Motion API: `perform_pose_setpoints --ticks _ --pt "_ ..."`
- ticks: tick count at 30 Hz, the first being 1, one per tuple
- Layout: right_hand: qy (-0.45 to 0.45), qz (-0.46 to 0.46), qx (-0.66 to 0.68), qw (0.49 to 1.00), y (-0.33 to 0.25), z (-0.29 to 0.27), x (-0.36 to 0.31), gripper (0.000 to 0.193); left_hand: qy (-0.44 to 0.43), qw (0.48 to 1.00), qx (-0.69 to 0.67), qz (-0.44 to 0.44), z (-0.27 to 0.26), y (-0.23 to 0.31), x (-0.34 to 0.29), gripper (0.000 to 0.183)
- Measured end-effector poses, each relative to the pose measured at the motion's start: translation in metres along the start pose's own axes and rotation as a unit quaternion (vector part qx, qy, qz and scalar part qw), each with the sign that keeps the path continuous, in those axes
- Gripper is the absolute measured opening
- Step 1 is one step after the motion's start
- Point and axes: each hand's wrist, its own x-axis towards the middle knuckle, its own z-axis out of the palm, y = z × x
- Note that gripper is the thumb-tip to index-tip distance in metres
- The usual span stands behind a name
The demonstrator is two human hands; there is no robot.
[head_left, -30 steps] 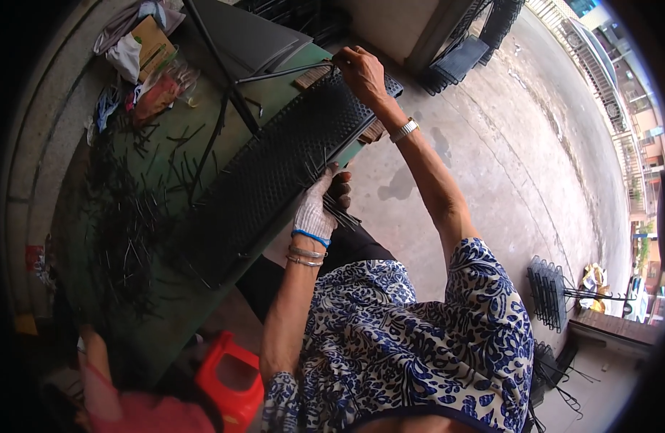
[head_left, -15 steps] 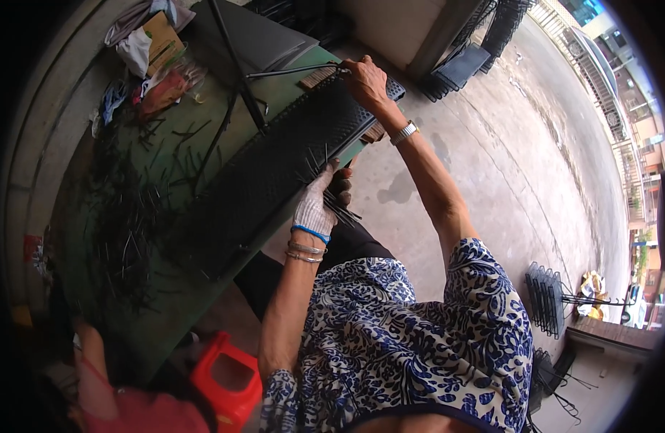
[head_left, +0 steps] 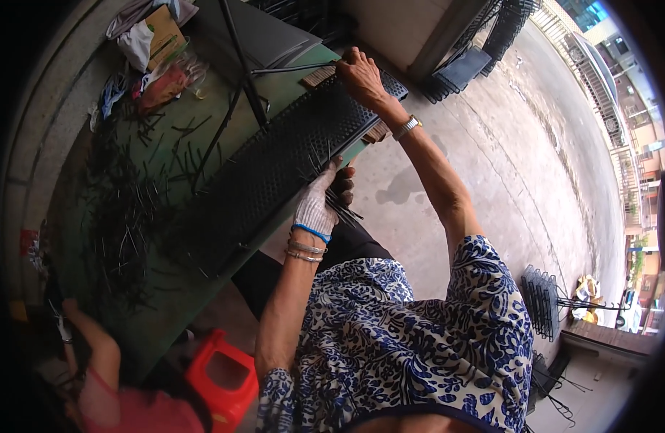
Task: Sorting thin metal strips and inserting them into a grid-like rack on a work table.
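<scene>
My left hand (head_left: 318,202), in a white knitted glove, is closed round a bundle of thin black strips (head_left: 343,209) beside the near edge of a black perforated panel (head_left: 275,148). Strip ends stick out on both sides of the glove, some of them over the panel. My bare right hand (head_left: 363,79) is bent over the panel's far end, fingers curled together. A thin dark rod (head_left: 293,69) reaches to its fingertips. What those fingers pinch is hidden. The panel lies on a green table (head_left: 177,317).
Loose black strips (head_left: 127,238) are heaped on the table's left side. A dark upright pole (head_left: 240,58) stands behind the panel, near grey sheets (head_left: 264,32). Below the table are a red stool (head_left: 220,379) and another person's arm (head_left: 101,346). Black wire racks (head_left: 540,303) stand at right.
My right hand has shifted slightly up and left at the panel's far end. My left hand stays with its bundle. The other person's arm has moved up and inward at lower left.
</scene>
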Motion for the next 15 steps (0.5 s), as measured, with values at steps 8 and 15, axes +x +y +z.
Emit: perform_pose_setpoints --ticks 8,15 --pt "0.135 0.035 0.023 0.99 -0.005 -0.007 0.003 0.021 0.012 1.0 0.017 0.005 -0.004 0.0 0.002 0.019" --pt "0.175 0.08 0.084 0.978 -0.003 -0.003 0.008 0.014 -0.015 1.0 0.0 0.007 0.0 -0.002 0.005 0.023"
